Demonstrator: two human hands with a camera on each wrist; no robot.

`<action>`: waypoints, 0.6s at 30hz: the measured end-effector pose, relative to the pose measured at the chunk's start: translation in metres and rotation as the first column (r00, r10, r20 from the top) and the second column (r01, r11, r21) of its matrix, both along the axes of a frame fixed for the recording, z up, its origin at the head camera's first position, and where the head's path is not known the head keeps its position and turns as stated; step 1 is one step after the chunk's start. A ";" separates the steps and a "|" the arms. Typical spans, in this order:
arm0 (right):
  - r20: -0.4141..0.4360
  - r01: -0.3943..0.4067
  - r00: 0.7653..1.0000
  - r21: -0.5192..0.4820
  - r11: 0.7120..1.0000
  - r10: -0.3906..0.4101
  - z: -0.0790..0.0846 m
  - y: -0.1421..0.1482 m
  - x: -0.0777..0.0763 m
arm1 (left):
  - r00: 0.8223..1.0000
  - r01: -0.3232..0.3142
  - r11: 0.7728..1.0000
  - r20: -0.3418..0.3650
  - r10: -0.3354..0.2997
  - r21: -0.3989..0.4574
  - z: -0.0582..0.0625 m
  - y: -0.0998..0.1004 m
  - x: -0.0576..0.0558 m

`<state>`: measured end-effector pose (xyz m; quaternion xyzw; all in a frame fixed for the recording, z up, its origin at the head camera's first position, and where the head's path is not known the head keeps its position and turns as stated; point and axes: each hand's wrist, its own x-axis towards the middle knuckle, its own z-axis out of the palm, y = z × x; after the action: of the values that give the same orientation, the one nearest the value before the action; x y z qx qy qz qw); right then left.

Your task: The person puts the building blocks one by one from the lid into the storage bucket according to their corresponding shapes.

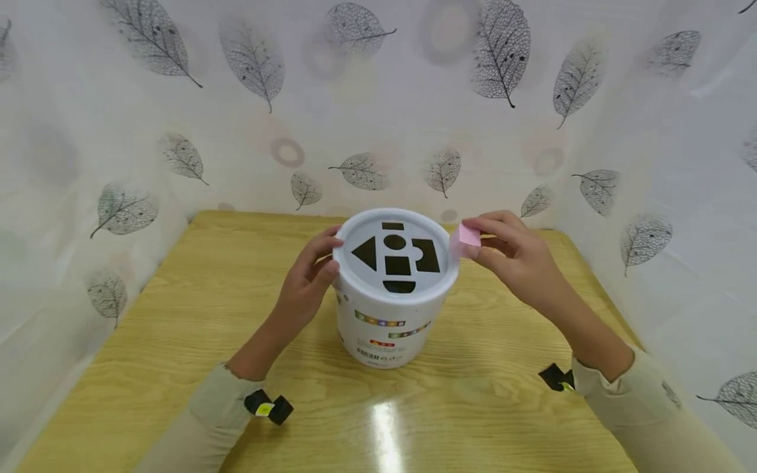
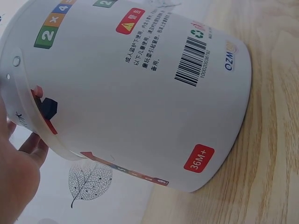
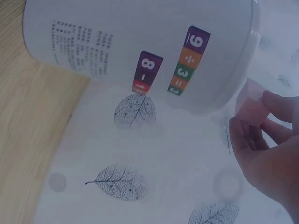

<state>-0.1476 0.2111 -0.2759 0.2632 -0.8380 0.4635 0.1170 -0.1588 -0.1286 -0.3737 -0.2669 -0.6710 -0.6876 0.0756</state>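
Observation:
A white round bucket (image 1: 384, 328) stands upright on the table, its pale lid (image 1: 378, 279) cut with dark openings of several shapes, among them a triangle, a circle and a square. My left hand (image 1: 304, 279) holds the bucket at the left of its rim, fingers and thumb bent against the edge; the left wrist view shows only part of this hand (image 2: 18, 172). Just off the right side of the rim, my right hand (image 1: 514, 256) pinches a pink block (image 1: 470, 236) between thumb and fingers. In the right wrist view the block (image 3: 252, 103) is close to the lid's edge.
The bucket stands on a wooden table (image 1: 236, 263) with light glare near its front. A white curtain (image 1: 378, 118) printed with dark leaves encloses the back and both sides. Small black devices (image 1: 269, 407) are strapped at both wrists.

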 end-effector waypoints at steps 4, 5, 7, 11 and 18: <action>0.019 -0.049 0.999 0.015 0.999 0.049 0.003 -0.021 -0.005 | 1.000 -0.002 1.000 -0.003 0.002 0.000 0.000 0.001 0.000; 0.025 -0.060 0.998 0.021 0.998 0.059 0.004 -0.026 -0.006 | 1.000 -0.004 1.000 -0.004 0.004 -0.001 0.000 0.001 0.000; 0.044 -0.073 0.997 0.038 0.997 0.071 0.003 -0.034 -0.008 | 1.000 -0.005 1.000 -0.005 0.005 -0.001 0.000 0.001 0.000; 0.082 -0.099 0.992 0.063 0.993 0.094 0.000 -0.046 -0.011 | 1.000 -0.007 1.000 -0.009 0.007 -0.003 0.001 0.002 0.001; 0.105 -0.115 0.989 0.125 0.985 0.102 -0.002 -0.065 -0.011 | 1.000 -0.008 1.000 -0.004 0.008 -0.006 0.001 0.001 0.000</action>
<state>-0.1590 0.1458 -0.2777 0.2926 -0.8557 0.4256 0.0329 -0.1583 -0.1277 -0.3727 -0.2659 -0.6741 -0.6845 0.0791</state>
